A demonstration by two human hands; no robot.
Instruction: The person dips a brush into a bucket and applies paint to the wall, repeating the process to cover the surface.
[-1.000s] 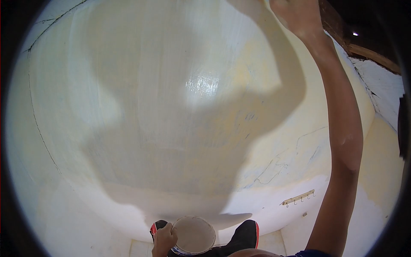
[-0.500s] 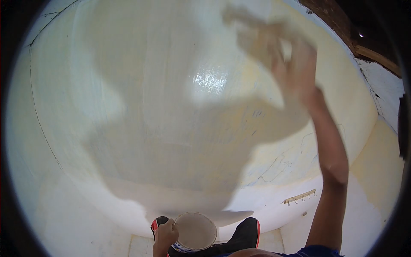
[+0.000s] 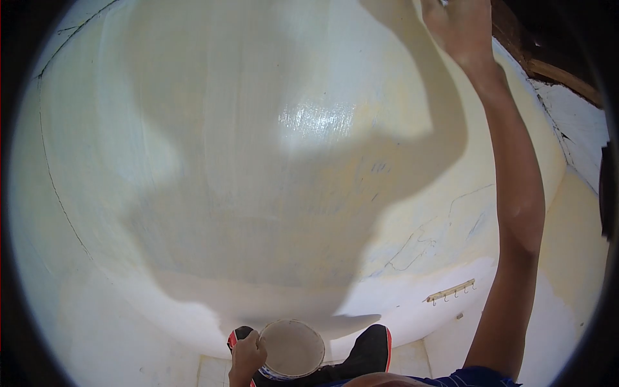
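My left hand (image 3: pixel 248 356) is closed on the left side of the rim of a round, pale bucket (image 3: pixel 292 334), low in the view in front of my body. Patterned colour shows on the bucket's outer side. High at the top edge, my right hand (image 3: pixel 461 29) is raised with its arm stretched up along the wall (image 3: pixel 245 161). Its fingers are curled and partly cut off by the frame, so I cannot tell what they hold. A wet, shiny patch (image 3: pixel 316 120) reflects light on the wall's streaked, pale green and yellowish surface.
A strip of hooks (image 3: pixel 451 291) is fixed low on the right of the wall. Dark wooden beams (image 3: pixel 561 80) run at the upper right. A long crack (image 3: pixel 55 184) goes down the left side. My dark trouser legs (image 3: pixel 367 351) show below.
My right hand has moved up and slightly right, from a blurred position over the wall to the top edge, its shadow shifting upward too. My left hand stays on the bucket.
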